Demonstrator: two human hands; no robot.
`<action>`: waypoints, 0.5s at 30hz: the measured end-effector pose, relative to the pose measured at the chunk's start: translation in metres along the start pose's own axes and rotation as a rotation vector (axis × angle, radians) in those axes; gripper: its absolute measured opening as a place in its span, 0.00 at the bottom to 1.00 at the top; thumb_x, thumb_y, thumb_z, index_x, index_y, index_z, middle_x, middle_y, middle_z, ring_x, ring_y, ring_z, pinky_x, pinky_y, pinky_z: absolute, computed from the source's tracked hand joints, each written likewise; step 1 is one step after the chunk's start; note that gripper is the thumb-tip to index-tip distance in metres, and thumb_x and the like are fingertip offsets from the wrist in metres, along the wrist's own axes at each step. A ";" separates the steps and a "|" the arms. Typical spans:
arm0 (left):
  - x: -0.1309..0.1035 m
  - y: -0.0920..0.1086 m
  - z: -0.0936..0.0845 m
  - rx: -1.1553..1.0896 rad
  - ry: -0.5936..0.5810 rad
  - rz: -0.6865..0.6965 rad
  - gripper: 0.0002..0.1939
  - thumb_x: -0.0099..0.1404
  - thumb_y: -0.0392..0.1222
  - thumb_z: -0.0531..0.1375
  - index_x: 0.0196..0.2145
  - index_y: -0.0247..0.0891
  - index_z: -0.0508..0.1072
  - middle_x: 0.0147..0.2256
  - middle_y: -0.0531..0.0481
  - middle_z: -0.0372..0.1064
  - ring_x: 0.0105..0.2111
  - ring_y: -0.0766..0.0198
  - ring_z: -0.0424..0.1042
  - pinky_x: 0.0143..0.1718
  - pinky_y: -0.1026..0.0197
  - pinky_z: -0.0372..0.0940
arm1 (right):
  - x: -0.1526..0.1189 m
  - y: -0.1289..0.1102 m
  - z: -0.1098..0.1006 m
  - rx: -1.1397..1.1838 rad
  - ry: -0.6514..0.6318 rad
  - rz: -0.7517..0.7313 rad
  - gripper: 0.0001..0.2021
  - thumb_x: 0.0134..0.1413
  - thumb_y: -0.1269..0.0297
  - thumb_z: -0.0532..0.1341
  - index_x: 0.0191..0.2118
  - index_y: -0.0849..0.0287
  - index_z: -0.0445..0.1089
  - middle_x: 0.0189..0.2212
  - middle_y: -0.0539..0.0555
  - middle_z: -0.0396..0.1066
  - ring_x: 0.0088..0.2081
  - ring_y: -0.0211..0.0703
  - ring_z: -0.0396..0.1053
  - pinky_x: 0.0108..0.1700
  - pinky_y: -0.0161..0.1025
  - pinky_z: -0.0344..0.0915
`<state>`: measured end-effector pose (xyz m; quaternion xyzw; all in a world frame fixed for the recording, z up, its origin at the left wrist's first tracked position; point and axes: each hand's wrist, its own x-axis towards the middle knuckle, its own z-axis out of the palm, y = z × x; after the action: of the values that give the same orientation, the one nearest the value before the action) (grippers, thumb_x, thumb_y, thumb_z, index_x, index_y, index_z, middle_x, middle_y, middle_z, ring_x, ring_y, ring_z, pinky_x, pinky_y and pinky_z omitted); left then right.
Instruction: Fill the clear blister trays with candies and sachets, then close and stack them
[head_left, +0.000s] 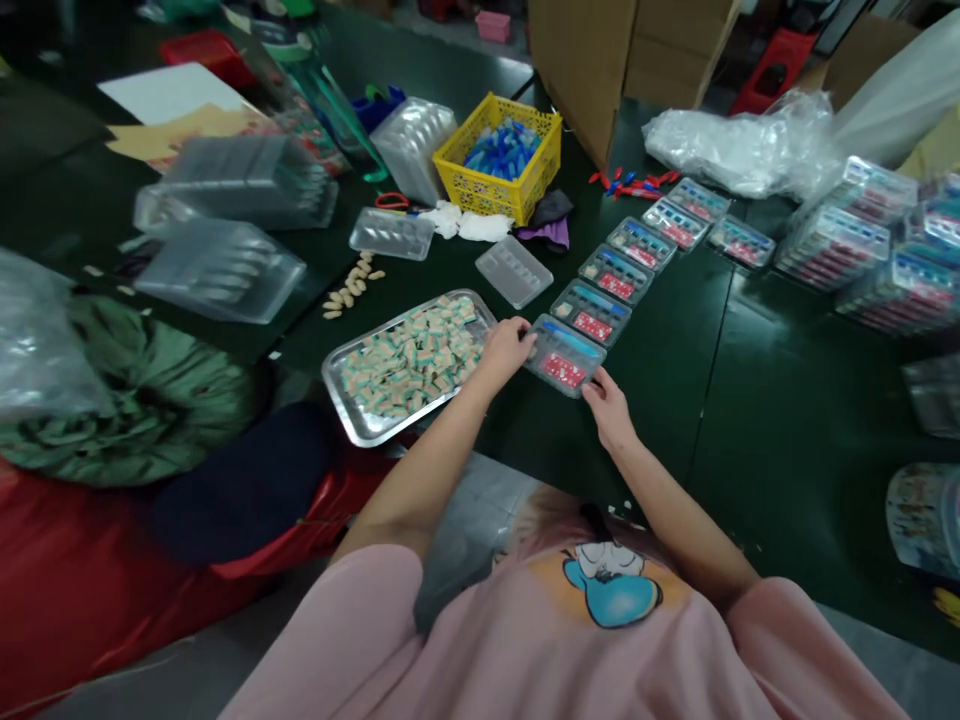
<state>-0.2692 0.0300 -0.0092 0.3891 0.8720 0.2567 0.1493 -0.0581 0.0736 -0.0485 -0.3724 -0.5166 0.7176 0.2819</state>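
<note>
A clear plastic blister tray [566, 345] lies on the dark green table, with a blue piece along its far side and a red, white-dotted piece in a near compartment. My left hand [510, 343] is closed at its left end, fingertips bent down over the compartment there; what they pinch is hidden. At the near right corner, my right hand [610, 408] grips the edge between thumb and fingers. Beside my left forearm stands a metal tray [360, 432] heaped with small tan and green blocks [412, 360]. Similar filled blister trays [592, 312] run in a row away to the right.
An empty clear blister [514, 272] lies beyond the metal tray, near scattered peanut-shaped tan pieces [351, 290]. A yellow basket [495, 195] holds blue pieces. Stacked clear blisters [232, 185] stand left; filled stacks [836, 245] stand right. A cardboard box [585, 80] rises behind.
</note>
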 end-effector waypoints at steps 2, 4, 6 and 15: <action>0.003 -0.006 0.006 -0.027 -0.034 -0.021 0.15 0.64 0.40 0.57 0.47 0.36 0.73 0.43 0.39 0.75 0.44 0.49 0.74 0.50 0.51 0.65 | -0.001 0.007 0.005 -0.028 0.030 -0.027 0.32 0.49 0.54 0.67 0.61 0.54 0.66 0.54 0.58 0.72 0.55 0.51 0.69 0.60 0.52 0.64; 0.003 -0.014 0.010 -0.050 -0.063 -0.045 0.17 0.63 0.41 0.57 0.50 0.35 0.71 0.43 0.38 0.75 0.45 0.49 0.74 0.49 0.51 0.65 | -0.004 0.010 0.009 -0.041 0.039 -0.047 0.32 0.51 0.54 0.66 0.63 0.53 0.65 0.54 0.57 0.72 0.55 0.51 0.69 0.61 0.53 0.64; 0.001 -0.022 0.011 -0.075 -0.070 -0.039 0.19 0.63 0.43 0.57 0.50 0.36 0.70 0.43 0.39 0.75 0.45 0.49 0.74 0.48 0.51 0.66 | -0.008 0.010 0.010 -0.048 0.037 -0.063 0.31 0.53 0.55 0.64 0.64 0.52 0.64 0.54 0.56 0.71 0.56 0.51 0.69 0.61 0.52 0.65; 0.025 0.017 -0.007 -0.181 0.102 0.077 0.21 0.61 0.48 0.58 0.51 0.38 0.71 0.37 0.46 0.74 0.38 0.55 0.73 0.45 0.55 0.66 | 0.020 -0.026 -0.014 -0.070 0.057 -0.170 0.34 0.56 0.57 0.63 0.68 0.49 0.58 0.60 0.54 0.66 0.59 0.49 0.67 0.62 0.50 0.64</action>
<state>-0.2789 0.0562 0.0049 0.3936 0.8361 0.3596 0.1291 -0.0573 0.1046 -0.0308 -0.3572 -0.5630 0.6617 0.3431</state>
